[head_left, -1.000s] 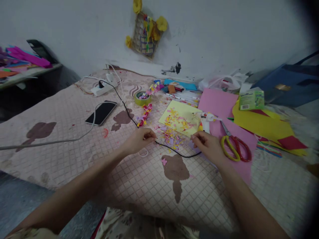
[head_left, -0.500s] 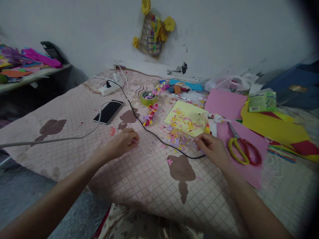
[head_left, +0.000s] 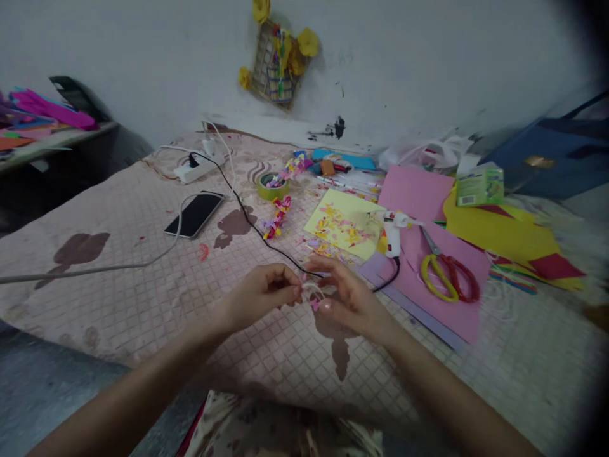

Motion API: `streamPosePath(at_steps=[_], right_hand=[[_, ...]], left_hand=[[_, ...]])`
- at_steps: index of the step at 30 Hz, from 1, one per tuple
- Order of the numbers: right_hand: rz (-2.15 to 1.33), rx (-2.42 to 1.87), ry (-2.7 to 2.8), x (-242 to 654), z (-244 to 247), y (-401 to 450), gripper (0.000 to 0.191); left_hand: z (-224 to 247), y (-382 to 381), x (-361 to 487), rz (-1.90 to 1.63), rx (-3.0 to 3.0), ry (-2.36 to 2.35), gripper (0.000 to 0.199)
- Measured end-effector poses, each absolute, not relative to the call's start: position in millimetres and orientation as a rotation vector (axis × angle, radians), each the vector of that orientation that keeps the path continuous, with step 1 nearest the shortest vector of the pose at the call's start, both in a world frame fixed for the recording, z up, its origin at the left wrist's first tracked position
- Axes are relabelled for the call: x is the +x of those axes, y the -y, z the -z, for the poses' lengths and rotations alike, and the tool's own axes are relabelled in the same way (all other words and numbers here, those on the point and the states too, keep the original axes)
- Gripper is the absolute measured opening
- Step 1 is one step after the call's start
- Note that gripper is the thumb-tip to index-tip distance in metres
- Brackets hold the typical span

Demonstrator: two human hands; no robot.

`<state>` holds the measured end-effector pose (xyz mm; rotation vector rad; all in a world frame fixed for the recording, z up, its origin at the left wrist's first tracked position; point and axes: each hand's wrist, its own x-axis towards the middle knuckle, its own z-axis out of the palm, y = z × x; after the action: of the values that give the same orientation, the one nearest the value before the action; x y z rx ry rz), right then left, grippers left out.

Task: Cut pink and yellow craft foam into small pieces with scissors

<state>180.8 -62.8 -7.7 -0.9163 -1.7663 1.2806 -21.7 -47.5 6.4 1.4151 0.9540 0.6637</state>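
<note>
White string (head_left: pixel 314 289) hangs in a small loop between my two hands, over the patterned tablecloth. My left hand (head_left: pixel 266 293) is closed, thumb and fingers pinching the string's end. Close beside it on the right, my right hand (head_left: pixel 345 298) has its thumb and fingers apart around the loop. A small pink cut-out (head_left: pixel 314 304) shows between the hands, near the right thumb. Beyond them lie a yellow sheet (head_left: pixel 337 212) scattered with paper bits and a red and purple decorated piece (head_left: pixel 277 217).
A white glue gun (head_left: pixel 392 231) and scissors (head_left: pixel 450 278) rest on pink sheets at the right. A black cable (head_left: pixel 259 231) runs behind my hands. A phone (head_left: pixel 195 214), tape roll (head_left: pixel 273 187) and power strip (head_left: pixel 200 168) lie farther back.
My right hand has moved left from beside the paper bits and opened near the string. My left hand has moved right with the string. The view has shifted slightly.
</note>
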Motion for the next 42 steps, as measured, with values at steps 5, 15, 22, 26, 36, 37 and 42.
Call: streamPosePath(at_steps=[5,15,22,26,36,37,42], right_hand=[[-1.485,-0.999,1.537,183.2,12.7,60.5,0.026],[-1.391,-1.332,1.869,226.0,21.6,61.6,0.021],[-0.883,-1.383,2.174,222.8,21.1,62.5,0.013],[-0.681,-1.463,2.078,229.1,19.6,60.3,0.015],[-0.399,-1.725,1.709,305.6,24.0,29.2,0.025],[-0.288,-1.763,1.628,312.5,26.4,23.2,0.026],[-0.108,-1.842,1.491,330.6,44.5,-12.3,0.046]], left_hand=[[-5.4,51.4,-6.9,-0.682,1.355,-0.89,0.013],[24.5,85.6,5.9,-0.536,1.497,-1.087,0.014],[16.8,76.7,-8.2,-0.377,1.918,-1.376,0.017],[17.8,66.5,-2.6,-0.464,2.072,-1.357,0.013],[27.8,60.7,17.7,-0.327,2.158,-1.387,0.011],[28.9,60.6,17.6,-0.331,2.157,-1.384,0.011],[30.4,56.1,14.2,-0.441,2.091,-1.325,0.011]])
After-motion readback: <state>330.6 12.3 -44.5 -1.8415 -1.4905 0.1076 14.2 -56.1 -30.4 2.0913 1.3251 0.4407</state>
